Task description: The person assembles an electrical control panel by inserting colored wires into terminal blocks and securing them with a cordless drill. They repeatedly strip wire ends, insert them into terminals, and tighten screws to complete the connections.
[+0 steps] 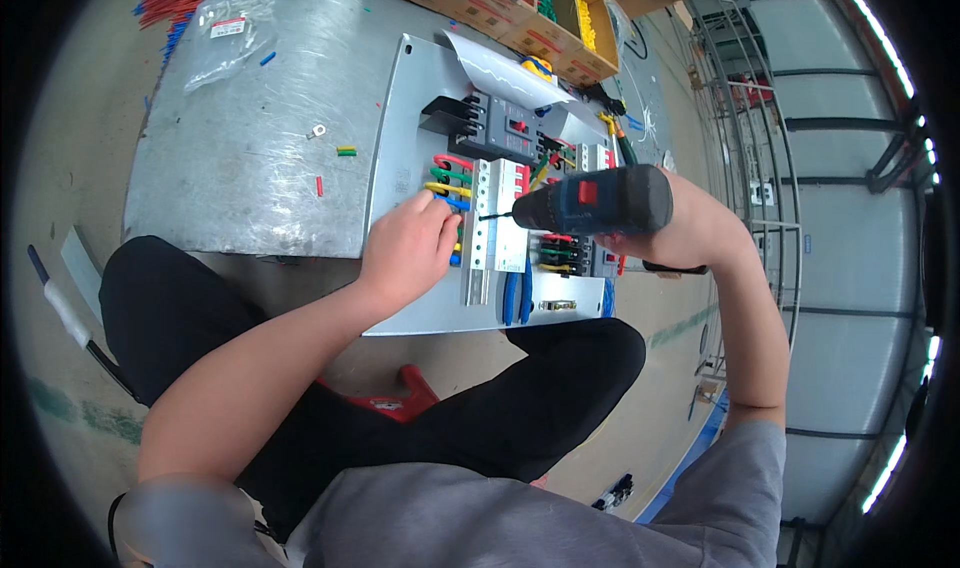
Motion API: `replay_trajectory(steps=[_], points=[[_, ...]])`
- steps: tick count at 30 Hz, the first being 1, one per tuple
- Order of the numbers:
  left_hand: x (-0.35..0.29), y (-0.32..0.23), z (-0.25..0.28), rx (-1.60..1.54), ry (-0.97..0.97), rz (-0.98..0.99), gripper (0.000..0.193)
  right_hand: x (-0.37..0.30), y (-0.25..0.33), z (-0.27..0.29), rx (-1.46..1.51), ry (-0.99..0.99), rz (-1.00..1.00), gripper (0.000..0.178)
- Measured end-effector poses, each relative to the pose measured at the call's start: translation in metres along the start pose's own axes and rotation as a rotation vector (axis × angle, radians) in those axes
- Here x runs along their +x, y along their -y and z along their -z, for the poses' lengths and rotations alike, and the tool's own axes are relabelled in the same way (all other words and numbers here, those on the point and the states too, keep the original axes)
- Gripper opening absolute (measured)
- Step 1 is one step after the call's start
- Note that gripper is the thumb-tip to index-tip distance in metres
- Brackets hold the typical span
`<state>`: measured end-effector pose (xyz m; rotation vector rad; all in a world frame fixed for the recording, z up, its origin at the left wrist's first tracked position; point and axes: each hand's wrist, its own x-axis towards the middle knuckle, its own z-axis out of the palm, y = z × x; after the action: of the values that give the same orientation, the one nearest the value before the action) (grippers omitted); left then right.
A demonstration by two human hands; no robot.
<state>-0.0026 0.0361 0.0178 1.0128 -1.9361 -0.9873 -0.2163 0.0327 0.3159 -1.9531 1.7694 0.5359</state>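
Note:
My right hand (690, 223) is wrapped round the grip of a dark cordless drill driver (590, 203). Its long thin bit (495, 216) points left at the terminal side of a row of white miniature circuit breakers (510, 223). Beside that row, the fingers of my left hand (405, 253) are closed on a short blue wire (455, 204); the fingertips are partly hidden. Red, green and yellow wires (450, 175) enter the same row just beyond. A larger grey circuit breaker (510, 126) sits farther back on the metal mounting plate (405, 118).
Cardboard boxes (530, 33) with coloured parts stand at the back. A plastic bag (235, 33) and small loose pieces lie on the metal-topped table (270, 168) at left. Blue-handled pliers (518, 296) rest at the plate's near edge. A wire rack (750, 148) is at right.

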Motion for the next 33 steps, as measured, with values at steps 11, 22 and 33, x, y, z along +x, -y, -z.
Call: replay_trajectory(steps=[11, 22, 33], points=[[0.001, -0.001, 0.000, 0.012, 0.016, 0.000, 0.020, 0.005, -0.005, 0.010, -0.041, 0.054, 0.109, 0.035], [0.023, -0.002, 0.044, -0.002, 0.333, 0.031, 0.021, -0.018, 0.007, 0.041, -0.069, 0.165, -0.213, 0.036], [0.002, 0.017, 0.048, -0.131, 0.116, 0.038, 0.025, -0.008, 0.045, 0.057, 0.591, -0.492, -0.097, 0.036]])
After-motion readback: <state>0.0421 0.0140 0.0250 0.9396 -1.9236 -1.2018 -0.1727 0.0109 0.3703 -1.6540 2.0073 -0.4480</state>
